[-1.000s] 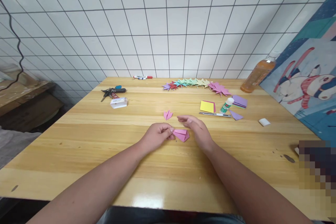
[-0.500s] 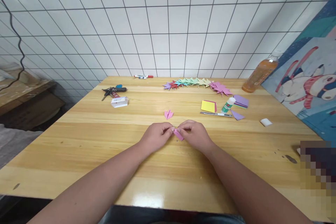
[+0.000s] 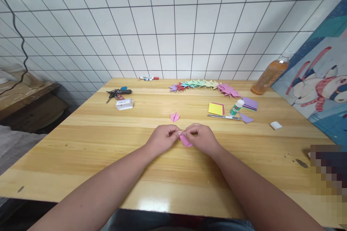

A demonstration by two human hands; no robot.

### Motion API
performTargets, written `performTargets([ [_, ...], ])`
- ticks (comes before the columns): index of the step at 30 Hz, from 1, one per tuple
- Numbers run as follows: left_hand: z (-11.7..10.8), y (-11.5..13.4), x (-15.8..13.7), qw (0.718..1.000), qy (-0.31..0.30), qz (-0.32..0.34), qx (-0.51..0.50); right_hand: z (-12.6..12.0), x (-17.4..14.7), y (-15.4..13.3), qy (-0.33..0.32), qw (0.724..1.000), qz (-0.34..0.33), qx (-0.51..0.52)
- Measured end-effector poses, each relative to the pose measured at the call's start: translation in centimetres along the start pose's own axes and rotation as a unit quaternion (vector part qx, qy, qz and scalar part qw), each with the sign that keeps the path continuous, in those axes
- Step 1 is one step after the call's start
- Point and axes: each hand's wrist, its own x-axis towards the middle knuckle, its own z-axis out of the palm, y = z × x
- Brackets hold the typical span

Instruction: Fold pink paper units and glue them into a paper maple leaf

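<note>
A small pink piece of folded paper [image 3: 185,140] is pinched between my two hands just above the tabletop. My left hand [image 3: 164,138] grips its left end with thumb and forefinger. From the other side, my right hand [image 3: 201,138] presses on it with thumb and fingers, hiding part of the paper. Just beyond my fingertips lies another folded pink paper piece [image 3: 175,116], shaped like a small heart with pleats. Farther back, a curved row of folded pointed paper pieces [image 3: 200,84] runs from purple through red, blue, green and yellow to pink.
On the right are yellow paper squares [image 3: 215,109], a glue stick [image 3: 236,107], a cutter knife [image 3: 223,117], purple paper sheets [image 3: 249,103], a purple triangle [image 3: 246,117] and a drink bottle [image 3: 269,75]. Keys [image 3: 118,93], a white box [image 3: 124,104] and markers [image 3: 149,78] lie at left.
The pink paper in my hands has opened out a little and shows a wider face below my fingers. Both hands stay in nearly the same place.
</note>
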Motion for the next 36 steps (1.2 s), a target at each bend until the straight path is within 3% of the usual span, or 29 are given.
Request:
performTargets([
  [9,-0.7,-0.3,0.4,0.999,0.036,-0.006,-0.015,-0.6,0.1,0.3,0.015,1.0,0.021,0.01],
  [17,-0.5,-0.3,0.3,0.997,0.016,-0.011,-0.071,-1.3,0.4,0.5,0.019,0.999,0.051,0.005],
  [20,-0.4,-0.3,0.4,0.991,0.034,-0.026,-0.131,-1.0,0.2,0.0,0.024,0.991,0.068,0.109],
  [24,-0.5,-0.1,0.6,0.979,0.072,-0.047,-0.184,0.0,-0.1,-0.7,-0.02,0.96,0.095,0.261],
  [28,-0.4,0.0,0.5,0.979,0.055,-0.05,-0.191,0.7,0.3,-0.7,0.023,0.95,0.111,0.292],
  [36,-0.1,0.0,0.2,0.986,0.002,-0.04,-0.165,-0.4,0.8,0.3,0.084,0.93,0.152,0.325],
])
